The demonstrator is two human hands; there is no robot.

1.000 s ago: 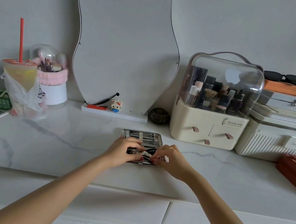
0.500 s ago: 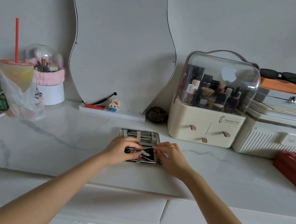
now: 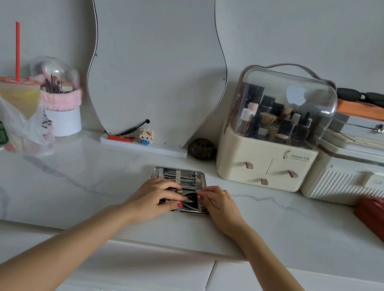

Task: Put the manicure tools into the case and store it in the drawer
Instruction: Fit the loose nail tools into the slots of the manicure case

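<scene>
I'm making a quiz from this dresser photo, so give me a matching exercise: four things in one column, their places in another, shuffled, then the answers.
Things:
1 sunglasses
2 straw cup
3 manicure case
4 toy figure

Places:
A under both hands
B at the mirror's foot
C far left, in a plastic bag
D on the orange box

Pairs: 1-D, 2-C, 3-A, 4-B

head cam, fwd-down, near vanity top (image 3: 63, 191)

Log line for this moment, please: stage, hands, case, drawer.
stage: seating tools | left hand: on manicure tool in case | right hand: at right edge of open manicure case | desk drawer: closed
</scene>
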